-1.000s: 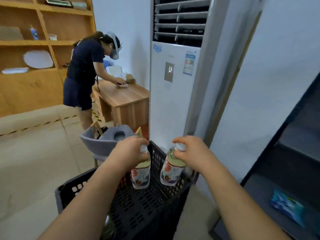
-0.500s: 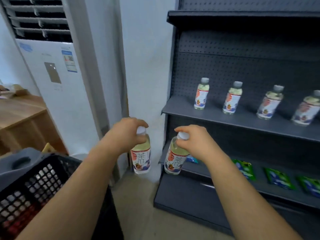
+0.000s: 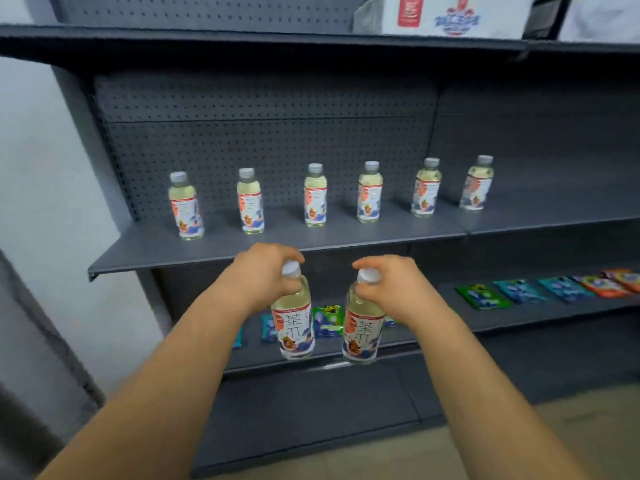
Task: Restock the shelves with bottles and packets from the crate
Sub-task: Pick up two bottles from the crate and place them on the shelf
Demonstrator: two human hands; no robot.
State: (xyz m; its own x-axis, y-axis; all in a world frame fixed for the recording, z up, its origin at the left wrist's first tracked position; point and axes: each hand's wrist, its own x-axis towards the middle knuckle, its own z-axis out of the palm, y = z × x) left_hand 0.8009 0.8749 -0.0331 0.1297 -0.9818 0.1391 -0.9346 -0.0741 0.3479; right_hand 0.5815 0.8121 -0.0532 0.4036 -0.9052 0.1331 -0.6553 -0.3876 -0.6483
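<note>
- Hanging from your left hand [image 3: 265, 277] is the left bottle [image 3: 293, 323], upright, your fingers curled over its white cap and pinching the neck.
- Your right hand [image 3: 389, 289] grips the right bottle [image 3: 362, 332] the same way, fingertips pinched round the cap; this bottle tilts a little, its base swung toward 7 o'clock.
- Both bottles hang side by side, close but apart, in front of the shelving and below the front lip of the middle shelf [image 3: 214, 251].
- At 12 o'clock from your hands, six matching bottles [image 3: 315, 195] stand upright in a spaced row along the back of that shelf, against the perforated back panel [image 3: 263, 143].
- On the lower shelf [image 3: 519, 317], packets [image 3: 483, 296] lie flat in a row running out to 3 o'clock; more packets show behind and between the two held bottles.
- At 1 o'clock, up on the top shelf [image 3: 263, 38], sits a white carton [image 3: 446, 15] with red and blue print.
- At 9 o'clock a pale wall [image 3: 45, 202] stands beside the shelving.
- No crate is in view.
</note>
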